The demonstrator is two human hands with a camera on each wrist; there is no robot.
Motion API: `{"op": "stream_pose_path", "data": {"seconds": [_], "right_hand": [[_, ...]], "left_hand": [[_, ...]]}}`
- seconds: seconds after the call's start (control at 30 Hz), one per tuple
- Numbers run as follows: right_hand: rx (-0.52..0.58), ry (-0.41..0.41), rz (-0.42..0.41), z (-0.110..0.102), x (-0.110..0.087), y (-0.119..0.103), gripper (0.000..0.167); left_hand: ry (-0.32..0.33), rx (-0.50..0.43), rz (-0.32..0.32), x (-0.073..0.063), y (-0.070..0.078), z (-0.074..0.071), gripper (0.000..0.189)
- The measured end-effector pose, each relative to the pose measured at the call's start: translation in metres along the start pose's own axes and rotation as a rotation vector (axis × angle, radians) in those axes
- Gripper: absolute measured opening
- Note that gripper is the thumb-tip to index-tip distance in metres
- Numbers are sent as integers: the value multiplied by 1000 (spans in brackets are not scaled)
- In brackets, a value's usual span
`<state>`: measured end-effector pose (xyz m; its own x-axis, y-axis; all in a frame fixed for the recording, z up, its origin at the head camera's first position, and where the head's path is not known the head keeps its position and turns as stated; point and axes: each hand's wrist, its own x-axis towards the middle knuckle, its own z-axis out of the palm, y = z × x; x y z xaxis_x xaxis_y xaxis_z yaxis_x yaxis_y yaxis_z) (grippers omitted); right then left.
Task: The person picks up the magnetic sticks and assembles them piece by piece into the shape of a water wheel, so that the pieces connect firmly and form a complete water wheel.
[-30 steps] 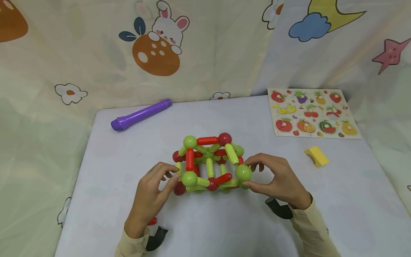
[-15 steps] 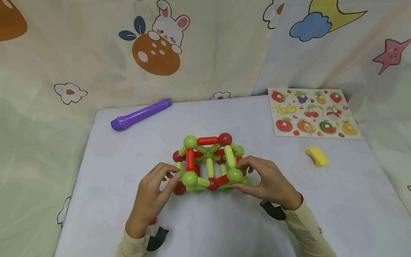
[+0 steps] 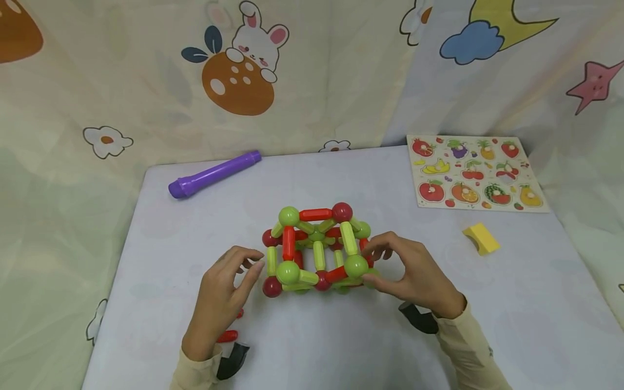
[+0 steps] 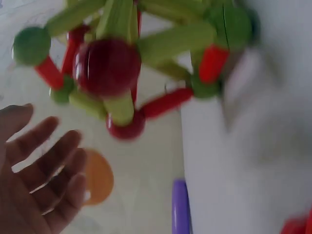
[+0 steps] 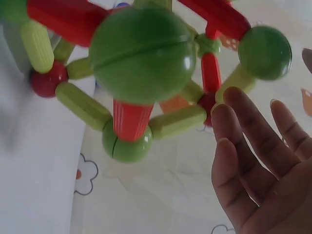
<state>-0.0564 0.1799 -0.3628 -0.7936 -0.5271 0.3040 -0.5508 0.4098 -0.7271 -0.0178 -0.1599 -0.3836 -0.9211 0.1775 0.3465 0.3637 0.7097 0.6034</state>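
Observation:
A frame of green and red balls joined by green and red sticks, a magnetic building toy, stands mid-table. My left hand (image 3: 221, 292) is just left of it, thumb and fingers apart with nothing between them. A dark red ball (image 3: 272, 286) and an upright green stick (image 3: 271, 261) are closest to it. On the other side, my right hand (image 3: 414, 273) has its thumb and index fingertip right beside the green ball (image 3: 356, 265) at the near right corner. Its relaxed, extended fingers (image 5: 253, 131) show in the right wrist view. That ball joins a green stick (image 3: 348, 238) and a red stick (image 3: 335, 274).
Loose red sticks (image 3: 227, 336) lie beside the left wrist. A purple toy microphone (image 3: 214, 174) is at the back left. At the back right lies a fruit puzzle board (image 3: 460, 173), with a yellow arch block (image 3: 481, 239) in front. A printed cloth (image 3: 331, 81) hangs behind the table.
My right hand brought the green ball leftward onto the ends of the green and red sticks, then let go and drew slightly right. My left hand has backed away leftward from the frame.

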Motion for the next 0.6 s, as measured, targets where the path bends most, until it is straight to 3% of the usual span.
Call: {"op": "stream_pose_path", "data": {"seconds": [0.1, 0.27, 0.37, 0.47, 0.6], "right_hand": [[-38, 64, 31, -6, -2, 7, 44], [-104, 162, 97, -14, -5, 27, 27], [-108, 191, 127, -15, -7, 38, 20], [-90, 200, 133, -15, -7, 46, 16], [-74, 193, 139, -14, -6, 50, 15]], "left_hand": [[-82, 100, -122, -6, -14, -10, 20], [-401, 202, -412, -24, -37, -25, 35], [-556, 204, -528, -36, -49, -27, 41], [-609, 178, -576, -45, -55, -26, 38], [-586, 135, -561, -48, -57, -24, 29]]}}
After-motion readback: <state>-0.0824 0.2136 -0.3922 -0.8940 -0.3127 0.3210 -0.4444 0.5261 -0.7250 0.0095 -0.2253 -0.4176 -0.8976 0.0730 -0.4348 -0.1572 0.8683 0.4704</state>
